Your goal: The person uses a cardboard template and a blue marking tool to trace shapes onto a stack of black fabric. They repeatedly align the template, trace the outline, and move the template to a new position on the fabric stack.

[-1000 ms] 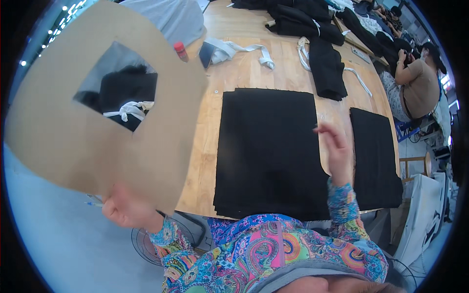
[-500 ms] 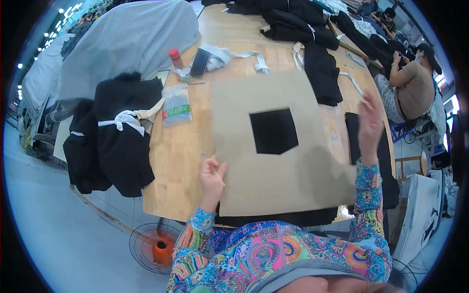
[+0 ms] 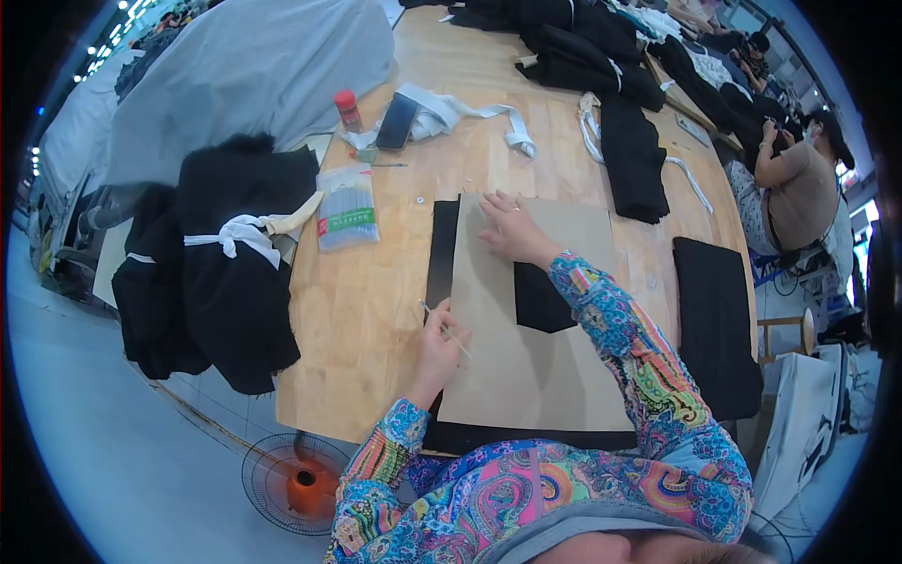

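Observation:
A beige card template (image 3: 489, 390) lies on a piece of black fabric (image 3: 441, 249), whose edge shows along the left and near sides. Through a five-sided cut-out in the card, black (image 3: 539, 303) shows, partly covered by my right sleeve. My right hand (image 3: 515, 230) rests on the card's far part, fingers stretched out and holding nothing. At the card's left edge, my left hand (image 3: 436, 355) is closed around a slim whitish pen (image 3: 458, 344). One pen end sticks out toward the far left, the other over the card.
Beyond lie a plastic packet (image 3: 348, 209), a phone (image 3: 397, 122), a red-capped bottle (image 3: 347, 108) and white cloth strips (image 3: 474, 111). Tied black fabric bundles (image 3: 235, 282) sit left, folded black fabric (image 3: 716, 324) right. A fan (image 3: 299, 484) stands lower left; a co-worker (image 3: 794, 183) sits right.
The card has shifted and now lies over the black fabric. My right hand has come from the air at the right onto the card. My left hand still holds the pen.

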`<state>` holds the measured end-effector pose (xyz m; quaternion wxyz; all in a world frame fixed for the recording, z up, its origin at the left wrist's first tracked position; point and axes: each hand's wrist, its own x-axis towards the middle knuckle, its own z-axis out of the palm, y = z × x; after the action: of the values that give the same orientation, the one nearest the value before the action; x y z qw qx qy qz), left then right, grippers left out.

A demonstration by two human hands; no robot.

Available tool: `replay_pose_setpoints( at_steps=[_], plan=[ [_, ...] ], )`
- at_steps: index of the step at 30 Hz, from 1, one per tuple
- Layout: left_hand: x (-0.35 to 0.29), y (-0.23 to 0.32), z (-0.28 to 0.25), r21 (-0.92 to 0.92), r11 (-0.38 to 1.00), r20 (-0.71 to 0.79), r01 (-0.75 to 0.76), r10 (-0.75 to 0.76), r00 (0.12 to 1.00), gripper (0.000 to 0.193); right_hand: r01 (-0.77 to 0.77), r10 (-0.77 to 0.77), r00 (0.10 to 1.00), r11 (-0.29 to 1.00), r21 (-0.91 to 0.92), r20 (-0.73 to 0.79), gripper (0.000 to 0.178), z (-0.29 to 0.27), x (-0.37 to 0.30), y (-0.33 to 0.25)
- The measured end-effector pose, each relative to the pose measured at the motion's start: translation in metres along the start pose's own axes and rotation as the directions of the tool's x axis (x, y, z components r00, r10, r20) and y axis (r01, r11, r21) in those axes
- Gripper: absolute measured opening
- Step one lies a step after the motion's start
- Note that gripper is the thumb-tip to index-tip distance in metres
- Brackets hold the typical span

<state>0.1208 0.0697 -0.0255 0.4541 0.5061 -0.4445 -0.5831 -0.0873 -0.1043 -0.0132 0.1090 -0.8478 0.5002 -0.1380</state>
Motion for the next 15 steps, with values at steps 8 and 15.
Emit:
replay_pose_setpoints(
  at_steps=[8, 15],
  plan=[
    [-0.001, -0.002, -0.002, -0.068, 0.997, -0.023, 0.022, -0.023, 0.999, 0.025, -0.068, 0.067, 0.986, 0.998, 0.005, 0.155, 0.062, 0.017, 0.013, -0.008],
    [-0.001, -0.002, -0.001, -0.029, 0.999, -0.041, 0.025, -0.026, 0.999, 0.025, -0.057, 0.053, 0.990, 0.998, 0.024, 0.132, 0.062, 0.016, 0.013, -0.007]
  ],
)
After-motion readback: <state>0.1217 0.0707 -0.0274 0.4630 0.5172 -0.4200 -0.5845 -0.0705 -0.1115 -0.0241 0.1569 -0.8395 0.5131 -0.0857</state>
